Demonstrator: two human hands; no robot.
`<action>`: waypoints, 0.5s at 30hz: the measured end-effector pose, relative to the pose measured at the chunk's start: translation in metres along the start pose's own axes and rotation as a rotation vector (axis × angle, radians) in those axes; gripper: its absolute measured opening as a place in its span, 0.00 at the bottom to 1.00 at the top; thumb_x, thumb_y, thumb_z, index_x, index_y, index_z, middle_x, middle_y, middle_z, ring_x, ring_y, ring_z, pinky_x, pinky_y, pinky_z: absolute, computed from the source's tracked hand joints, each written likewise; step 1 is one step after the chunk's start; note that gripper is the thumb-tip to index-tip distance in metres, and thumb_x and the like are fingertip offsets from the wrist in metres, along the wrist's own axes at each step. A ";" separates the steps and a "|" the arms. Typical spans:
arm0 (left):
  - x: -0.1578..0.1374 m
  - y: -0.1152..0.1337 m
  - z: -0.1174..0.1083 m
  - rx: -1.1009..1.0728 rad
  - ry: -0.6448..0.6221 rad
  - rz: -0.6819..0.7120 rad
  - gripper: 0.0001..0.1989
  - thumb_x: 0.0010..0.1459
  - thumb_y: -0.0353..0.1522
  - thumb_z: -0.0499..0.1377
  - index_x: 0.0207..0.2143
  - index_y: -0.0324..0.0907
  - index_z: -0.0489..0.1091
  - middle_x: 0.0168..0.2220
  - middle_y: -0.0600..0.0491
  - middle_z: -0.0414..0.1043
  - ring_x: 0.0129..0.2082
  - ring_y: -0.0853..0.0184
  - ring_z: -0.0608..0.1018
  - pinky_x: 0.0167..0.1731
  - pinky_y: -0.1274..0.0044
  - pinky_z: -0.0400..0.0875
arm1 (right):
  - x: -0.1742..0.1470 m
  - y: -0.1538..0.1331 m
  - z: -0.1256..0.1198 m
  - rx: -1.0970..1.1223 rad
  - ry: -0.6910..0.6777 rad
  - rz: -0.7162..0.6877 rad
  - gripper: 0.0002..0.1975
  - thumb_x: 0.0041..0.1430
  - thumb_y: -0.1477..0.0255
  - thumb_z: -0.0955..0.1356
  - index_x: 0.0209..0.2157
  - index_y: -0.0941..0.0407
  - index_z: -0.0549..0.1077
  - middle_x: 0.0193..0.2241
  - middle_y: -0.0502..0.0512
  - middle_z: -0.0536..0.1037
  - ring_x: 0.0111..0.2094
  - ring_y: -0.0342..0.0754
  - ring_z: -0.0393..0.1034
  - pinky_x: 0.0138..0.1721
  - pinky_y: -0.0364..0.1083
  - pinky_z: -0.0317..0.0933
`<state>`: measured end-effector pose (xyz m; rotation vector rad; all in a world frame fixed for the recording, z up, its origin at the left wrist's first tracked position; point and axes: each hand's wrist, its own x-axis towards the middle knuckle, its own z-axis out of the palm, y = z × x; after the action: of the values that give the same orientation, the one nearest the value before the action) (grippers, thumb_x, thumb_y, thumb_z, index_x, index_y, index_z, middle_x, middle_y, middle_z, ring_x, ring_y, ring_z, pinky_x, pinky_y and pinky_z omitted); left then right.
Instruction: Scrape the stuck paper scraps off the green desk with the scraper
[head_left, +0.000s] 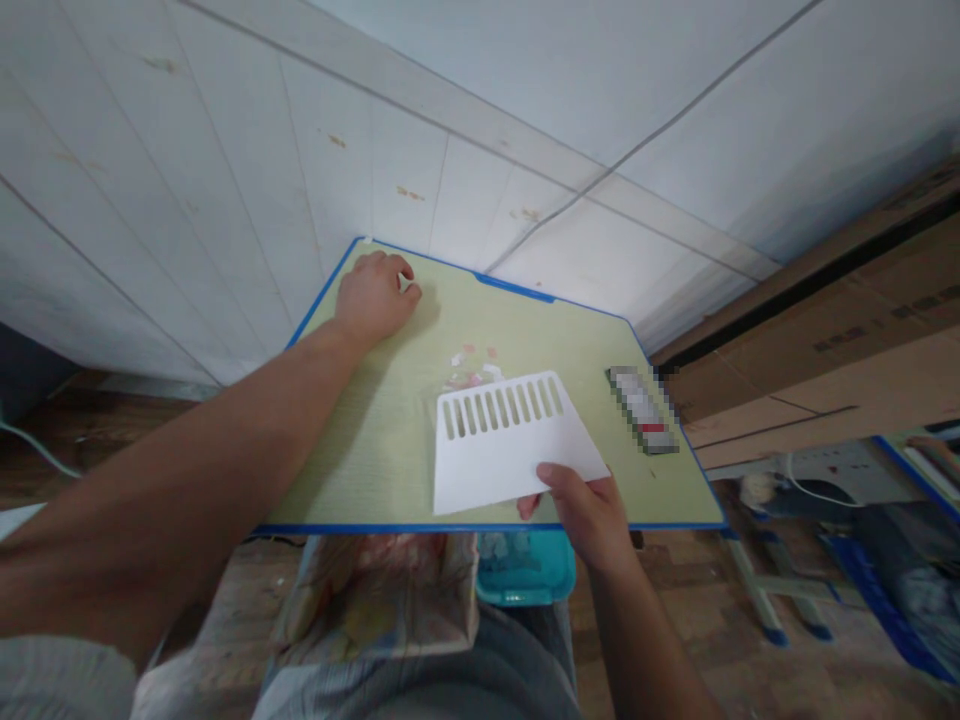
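In my right hand is a thin white slotted panel, with a row of long narrow openings along its far side. My thumb presses on top of its near right corner and the fingers are underneath. Small pink and white pieces lie scattered on the pale green tabletop, just beyond the panel's far edge. My left hand is by the table's far left corner, its fingers loosely bent and the thumb apart from them. Nothing shows in that hand.
A blurred-out flat packet lies at the table's right side. Below the near edge are an open carton and a teal basket. Large cardboard boxes stand to the right. A white wall with a cable rises behind.
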<state>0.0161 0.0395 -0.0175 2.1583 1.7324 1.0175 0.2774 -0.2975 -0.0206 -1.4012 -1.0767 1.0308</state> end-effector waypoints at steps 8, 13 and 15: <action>-0.003 0.002 -0.002 0.018 -0.002 0.019 0.15 0.71 0.36 0.66 0.55 0.48 0.88 0.54 0.39 0.86 0.66 0.38 0.84 0.72 0.48 0.81 | 0.053 0.007 -0.028 0.039 0.541 -0.104 0.17 0.61 0.55 0.85 0.38 0.54 0.90 0.31 0.60 0.95 0.26 0.57 0.86 0.31 0.52 0.82; -0.002 0.002 -0.005 -0.005 -0.002 0.021 0.12 0.70 0.36 0.66 0.52 0.50 0.86 0.50 0.40 0.84 0.65 0.37 0.83 0.69 0.49 0.81 | 0.092 -0.003 -0.022 0.078 0.567 -0.110 0.17 0.55 0.57 0.85 0.38 0.54 0.88 0.31 0.60 0.94 0.25 0.56 0.87 0.26 0.49 0.77; -0.003 0.003 -0.006 -0.013 -0.006 0.010 0.11 0.70 0.36 0.66 0.52 0.51 0.86 0.50 0.40 0.84 0.65 0.38 0.83 0.69 0.49 0.80 | 0.095 -0.007 -0.018 0.076 0.527 -0.087 0.17 0.54 0.58 0.85 0.37 0.54 0.87 0.30 0.60 0.94 0.24 0.55 0.86 0.24 0.48 0.75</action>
<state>0.0142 0.0346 -0.0123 2.1613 1.7092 1.0208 0.3162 -0.2084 -0.0153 -1.4409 -0.6934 0.5818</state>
